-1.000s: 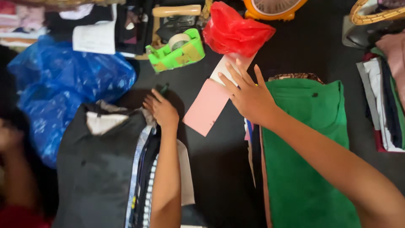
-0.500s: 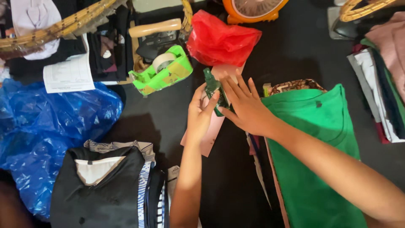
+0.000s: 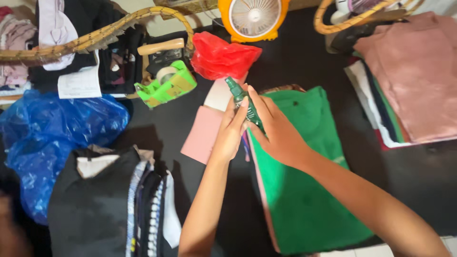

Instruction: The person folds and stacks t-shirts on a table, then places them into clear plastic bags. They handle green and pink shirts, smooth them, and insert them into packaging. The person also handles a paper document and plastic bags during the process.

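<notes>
I have both hands' fingers (image 3: 236,108) closed around the green bottle (image 3: 243,103), steadying it above the green shirt (image 3: 304,190).

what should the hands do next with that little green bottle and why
Probably steady the green bottle with the right hand while the left hand works its top: both hands hold it above the green garment, left fingertips near the cap, and it is tilted.
</notes>
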